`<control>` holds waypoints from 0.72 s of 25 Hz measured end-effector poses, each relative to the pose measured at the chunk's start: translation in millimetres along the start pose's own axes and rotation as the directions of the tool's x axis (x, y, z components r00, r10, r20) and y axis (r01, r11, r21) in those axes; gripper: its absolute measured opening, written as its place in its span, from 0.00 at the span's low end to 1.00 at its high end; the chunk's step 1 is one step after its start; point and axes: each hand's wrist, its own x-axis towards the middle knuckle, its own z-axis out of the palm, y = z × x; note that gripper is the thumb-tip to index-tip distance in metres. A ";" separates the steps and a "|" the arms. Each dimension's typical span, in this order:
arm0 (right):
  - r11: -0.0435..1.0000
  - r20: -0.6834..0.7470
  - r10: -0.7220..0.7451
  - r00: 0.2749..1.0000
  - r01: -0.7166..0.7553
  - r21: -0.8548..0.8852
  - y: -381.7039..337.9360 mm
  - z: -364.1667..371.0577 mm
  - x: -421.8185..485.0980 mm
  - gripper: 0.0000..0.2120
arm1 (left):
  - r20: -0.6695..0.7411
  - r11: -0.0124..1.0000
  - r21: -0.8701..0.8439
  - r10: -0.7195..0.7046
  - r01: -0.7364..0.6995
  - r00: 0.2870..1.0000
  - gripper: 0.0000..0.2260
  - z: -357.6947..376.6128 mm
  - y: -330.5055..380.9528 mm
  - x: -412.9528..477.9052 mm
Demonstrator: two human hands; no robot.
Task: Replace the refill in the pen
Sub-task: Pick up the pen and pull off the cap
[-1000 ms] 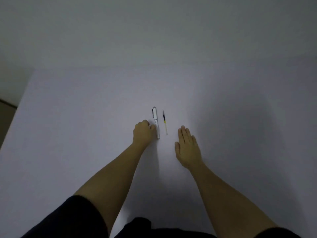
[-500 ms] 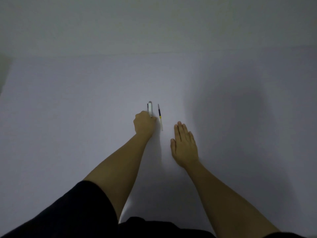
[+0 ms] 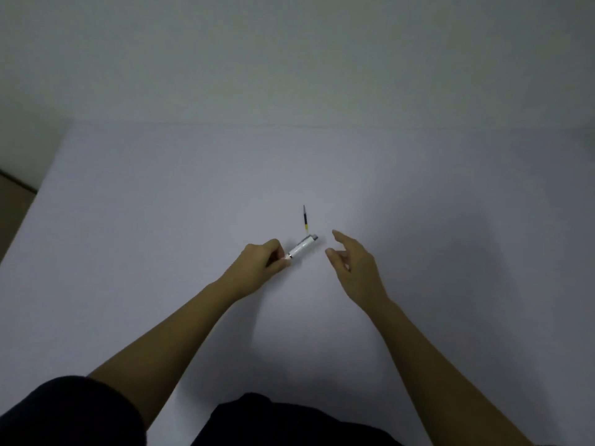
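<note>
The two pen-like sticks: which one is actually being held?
The thick white pen, gripped at one end by the left hand. The thin dark refill with a yellow band lies alone on the table; the open right hand touches neither.

Count: one white pen (image 3: pixel 302 246). One loose refill (image 3: pixel 304 217), dark with a yellow band. Two hands: left (image 3: pixel 262 260), right (image 3: pixel 352 263). One pale surface (image 3: pixel 161 220). Two dark sleeves (image 3: pixel 69 412).

I am reading no text, label, brand, number or sign anywhere in view; the pen (image 3: pixel 302 246) and the refill (image 3: pixel 304 217) are showing no legible markings at this resolution.
</note>
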 end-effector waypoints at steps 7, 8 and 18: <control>0.943 0.005 0.073 0.997 -0.070 0.324 -31.3 -7.3 -14.7 0.05 | -0.095 0.977 0.019 0.215 -0.214 0.972 0.05 2.5 29.1 -18.7; 0.923 0.006 0.082 0.997 -0.078 0.377 -33.9 -8.9 -15.1 0.05 | -0.122 0.970 0.018 0.242 -0.242 0.962 0.05 2.9 32.0 -19.6; 0.878 0.036 0.114 0.993 -0.118 0.463 -38.8 -21.1 -20.1 0.08 | -0.362 0.924 0.246 0.367 -0.293 0.857 0.10 10.4 41.1 -24.5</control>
